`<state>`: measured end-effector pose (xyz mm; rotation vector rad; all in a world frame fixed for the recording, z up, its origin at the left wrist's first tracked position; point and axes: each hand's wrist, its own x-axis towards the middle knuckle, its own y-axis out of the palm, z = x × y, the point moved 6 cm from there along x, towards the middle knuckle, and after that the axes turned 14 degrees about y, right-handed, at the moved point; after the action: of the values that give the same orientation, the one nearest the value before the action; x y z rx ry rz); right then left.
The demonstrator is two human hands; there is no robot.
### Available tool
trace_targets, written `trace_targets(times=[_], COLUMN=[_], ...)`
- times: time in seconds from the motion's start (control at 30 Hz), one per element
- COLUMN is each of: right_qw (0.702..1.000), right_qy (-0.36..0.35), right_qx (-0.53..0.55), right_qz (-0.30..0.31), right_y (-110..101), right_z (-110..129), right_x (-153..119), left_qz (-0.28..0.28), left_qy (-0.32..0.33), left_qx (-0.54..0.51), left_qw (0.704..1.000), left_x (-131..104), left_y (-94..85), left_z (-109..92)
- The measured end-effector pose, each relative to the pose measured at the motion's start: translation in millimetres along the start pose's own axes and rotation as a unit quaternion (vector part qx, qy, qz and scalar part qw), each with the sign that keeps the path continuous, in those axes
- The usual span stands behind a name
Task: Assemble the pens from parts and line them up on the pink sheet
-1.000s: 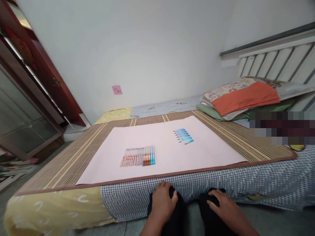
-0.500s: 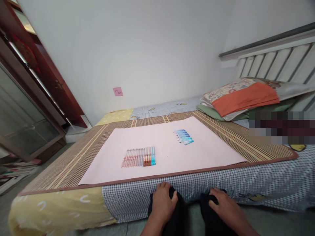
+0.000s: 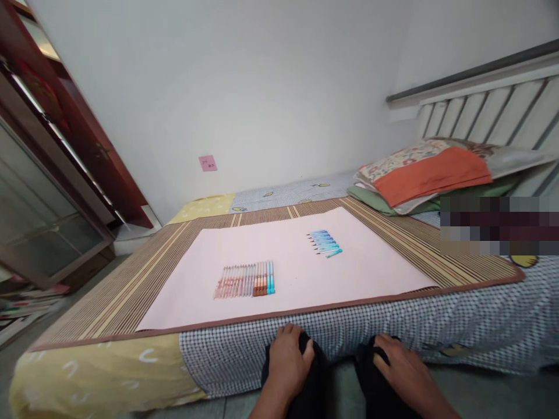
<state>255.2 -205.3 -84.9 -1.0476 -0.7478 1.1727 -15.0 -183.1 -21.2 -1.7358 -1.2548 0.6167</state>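
Observation:
My left hand (image 3: 288, 358) rests on my left knee in black trousers, thumb apart from the fingers and nothing held. On the other knee lies my right hand (image 3: 398, 362), likewise open and without any object. Beyond them, a pale pink sheet (image 3: 183, 291) is spread on a striped mat. A neat row of capped pens (image 3: 244, 279) lies side by side nearest my left hand, pale ones at left, brown-ended ones, then turquoise ones at right. Farther back, several blue pens (image 3: 322, 240) with dark tips lie in a slanted stack, a turquoise piece (image 3: 334, 253) at its near end.
The striped mat (image 3: 117, 291) covers a bed with a checked and yellow sheet (image 3: 100, 372). Folded pillows (image 3: 432, 177) sit at the right by a white radiator (image 3: 484, 110). A pink note (image 3: 208, 163) is on the wall. A glass-fronted cabinet (image 3: 48, 221) stands at left.
The view has shifted very slightly. Both hands stay on the knees, and the pens lie as before.

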Motion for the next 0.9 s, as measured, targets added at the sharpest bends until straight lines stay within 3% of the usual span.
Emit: trace_targets(times=[0.33, 0.63, 0.8, 0.9], right_qw=[0.995, 0.998, 0.982, 0.954], right_qy=[0.033, -0.044, -0.093, -0.182], right_qx=[0.012, 0.047, 0.033, 0.006], right_qz=[0.096, -0.025, -0.161, -0.237], right_y=[2, -4, -9, 3], right_z=[0, 24, 34, 39], right_x=[7, -14, -29, -33], left_qz=[0.010, -0.034, -0.049, -0.110], left_qy=[0.001, 0.014, 0.023, 0.040], left_qx=[0.014, -0.010, -0.012, -0.014], left_qw=[1.000, 0.999, 0.998, 0.993], left_x=[1, -8, -10, -13], left_y=[-2.0, -11.5, -9.2, -8.8], left_z=[-2, 11, 16, 15])
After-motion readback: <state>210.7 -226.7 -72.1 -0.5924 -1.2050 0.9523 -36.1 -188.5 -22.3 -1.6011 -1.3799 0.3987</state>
